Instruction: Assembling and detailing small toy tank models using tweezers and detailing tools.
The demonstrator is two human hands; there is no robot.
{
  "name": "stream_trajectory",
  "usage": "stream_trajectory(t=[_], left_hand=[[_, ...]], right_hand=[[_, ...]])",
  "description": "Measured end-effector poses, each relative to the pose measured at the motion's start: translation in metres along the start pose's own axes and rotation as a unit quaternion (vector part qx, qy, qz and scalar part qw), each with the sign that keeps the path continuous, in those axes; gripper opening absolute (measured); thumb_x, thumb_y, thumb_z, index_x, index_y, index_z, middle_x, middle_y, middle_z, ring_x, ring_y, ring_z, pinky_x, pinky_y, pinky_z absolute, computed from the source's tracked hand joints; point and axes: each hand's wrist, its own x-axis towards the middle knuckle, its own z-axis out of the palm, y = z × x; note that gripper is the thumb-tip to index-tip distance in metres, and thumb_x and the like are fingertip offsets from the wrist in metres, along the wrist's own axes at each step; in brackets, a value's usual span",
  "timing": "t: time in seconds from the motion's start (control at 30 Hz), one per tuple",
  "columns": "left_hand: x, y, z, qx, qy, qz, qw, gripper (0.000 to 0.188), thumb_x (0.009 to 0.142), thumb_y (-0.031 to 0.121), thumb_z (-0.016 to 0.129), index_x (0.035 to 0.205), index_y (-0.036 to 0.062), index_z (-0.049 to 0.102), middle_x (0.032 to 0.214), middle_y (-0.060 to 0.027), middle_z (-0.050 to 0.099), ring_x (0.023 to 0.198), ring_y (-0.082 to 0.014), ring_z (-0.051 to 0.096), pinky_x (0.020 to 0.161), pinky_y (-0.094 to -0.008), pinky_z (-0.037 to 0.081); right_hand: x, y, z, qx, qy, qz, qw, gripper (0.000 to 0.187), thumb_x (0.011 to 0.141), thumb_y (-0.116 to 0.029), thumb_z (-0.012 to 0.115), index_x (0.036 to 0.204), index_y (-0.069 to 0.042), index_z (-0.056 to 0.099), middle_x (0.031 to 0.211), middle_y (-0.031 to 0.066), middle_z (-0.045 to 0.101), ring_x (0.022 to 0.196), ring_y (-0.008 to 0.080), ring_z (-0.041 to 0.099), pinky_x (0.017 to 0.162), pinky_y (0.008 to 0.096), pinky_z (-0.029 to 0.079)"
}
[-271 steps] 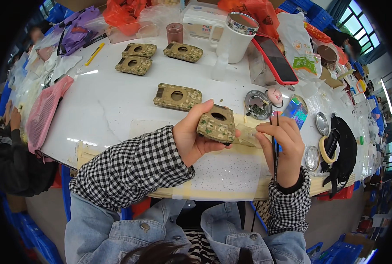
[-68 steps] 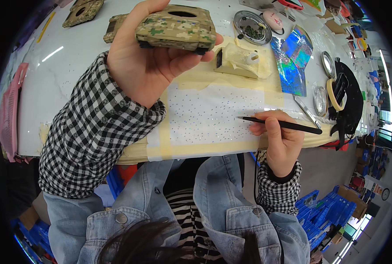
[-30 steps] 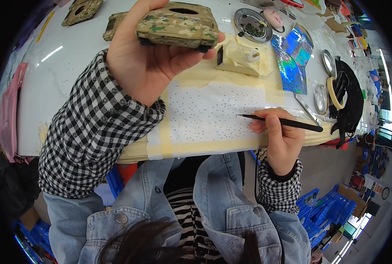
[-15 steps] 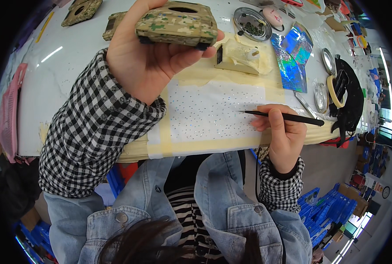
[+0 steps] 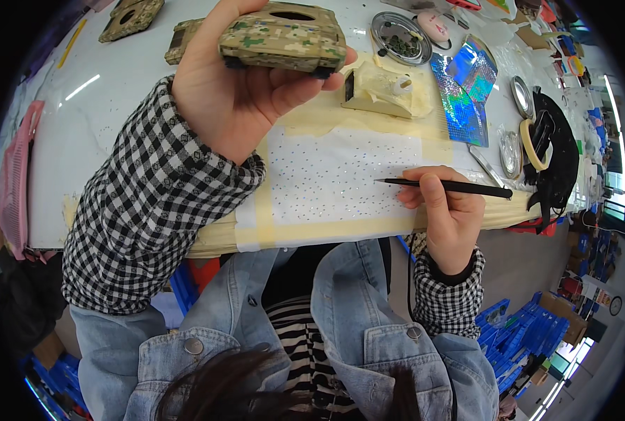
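My left hand (image 5: 231, 116) is raised at the upper middle, its fingers wrapped round a camouflage-patterned toy vehicle body (image 5: 284, 41). The body has an oval hole in its top and dark parts along its lower edge. At the right, my right hand (image 5: 447, 210) pinches slim black tweezers (image 5: 467, 187) with a fine silvery tip. That tip points left, over a white sheet (image 5: 298, 210) scattered with tiny shiny specks. Whether the tip touches the sheet or holds a speck is too small to tell. Yellowish tape runs along the sheet's edges.
Behind the sheet stands a tape-covered block (image 5: 375, 98). A round metal dish (image 5: 401, 38) of small dark bits, shiny holographic sheets (image 5: 463, 98), a tape roll (image 5: 535, 146) and a black bag (image 5: 561, 151) lie rightward. Another camouflage body (image 5: 130, 17) and a pink basket (image 5: 19, 182) are leftward.
The tweezers and my right hand have shifted slightly left, with the tip a little lower over the sheet. My left hand still holds the vehicle body in nearly the same place.
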Motion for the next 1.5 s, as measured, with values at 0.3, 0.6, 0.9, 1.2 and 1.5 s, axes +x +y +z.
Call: stream_trajectory(t=[0.3, 0.6, 0.9, 1.2, 1.5], left_hand=[[0.005, -0.002, -0.008, 0.015, -0.016, 0.02, 1.0, 0.049, 0.092, 0.036, 0.035, 0.108, -0.0069, 0.052, 0.089, -0.0288, 0.061, 0.068, -0.0339, 0.065, 0.058, -0.0366, 0.058], [0.001, -0.001, -0.001, -0.009, -0.005, 0.002, 1.0, 0.049, 0.092, 0.036, 0.036, 0.108, -0.0072, 0.052, 0.09, -0.0295, 0.061, 0.069, -0.0345, 0.065, 0.059, -0.0374, 0.058], [0.0, -0.001, 0.001, -0.03, -0.001, -0.017, 0.999, 0.049, 0.092, 0.036, 0.035, 0.109, -0.0073, 0.052, 0.091, -0.03, 0.061, 0.069, -0.0351, 0.065, 0.059, -0.0379, 0.059], [0.002, -0.001, -0.006, -0.019, -0.02, -0.004, 1.0, 0.049, 0.093, 0.036, 0.035, 0.108, -0.008, 0.051, 0.091, -0.0303, 0.061, 0.07, -0.0351, 0.065, 0.059, -0.0382, 0.059], [0.003, -0.001, -0.008, 0.001, -0.02, 0.003, 1.0, 0.049, 0.092, 0.037, 0.035, 0.108, -0.0066, 0.052, 0.091, -0.0292, 0.061, 0.069, -0.0348, 0.065, 0.059, -0.0371, 0.059]], right_hand=[[0.0, -0.001, 0.002, -0.024, 0.005, -0.017, 1.0, 0.027, 0.093, -0.017, 0.05, 0.089, 0.007, 0.061, 0.077, 0.0106, 0.064, 0.065, 0.0124, 0.061, 0.061, 0.0224, 0.048], [0.0, 0.002, 0.002, 0.007, 0.015, -0.009, 1.0, 0.022, 0.091, -0.015, 0.055, 0.091, 0.006, 0.063, 0.083, 0.0104, 0.066, 0.068, 0.0122, 0.062, 0.062, 0.022, 0.049], [0.0, 0.001, 0.003, 0.008, 0.017, -0.007, 1.0, 0.021, 0.091, -0.014, 0.054, 0.091, 0.006, 0.063, 0.082, 0.0098, 0.066, 0.068, 0.0117, 0.062, 0.061, 0.0217, 0.049], [0.002, 0.0, 0.004, 0.016, 0.018, -0.005, 1.0, 0.022, 0.091, -0.014, 0.054, 0.092, 0.006, 0.062, 0.082, 0.01, 0.066, 0.068, 0.0116, 0.061, 0.062, 0.0221, 0.049], [0.002, 0.002, 0.004, 0.018, 0.032, -0.006, 0.999, 0.023, 0.091, -0.014, 0.054, 0.091, 0.007, 0.061, 0.082, 0.0109, 0.065, 0.066, 0.0125, 0.062, 0.061, 0.0224, 0.05]])
